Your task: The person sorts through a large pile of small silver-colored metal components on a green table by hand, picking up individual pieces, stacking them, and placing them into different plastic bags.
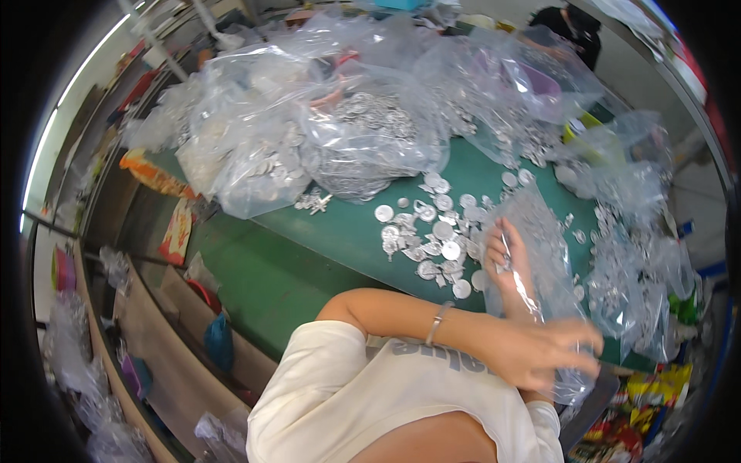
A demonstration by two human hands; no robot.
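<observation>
My left hand (544, 353), a bracelet on its wrist, reaches across to the right over the lower end of a long clear plastic bag (545, 235). It is blurred, but its fingers look stretched and apart. Farther forward is my right hand (506, 256), its fingers curled round a small silvery piece whose kind I cannot make out. Part of the clear bag lies over or against the right wrist. Just left of that hand, many flat silver metal charms (443, 230), round and shaped, are spread on the green table (340, 231).
Large clear bags of silver pieces (363, 147) crowd the table's far side. More bags (637, 293) hang along the right edge. Shelves (166, 339) with bins stand at left. Colourful packages (656, 386) lie lower right. Another person (570, 35) is at the far right.
</observation>
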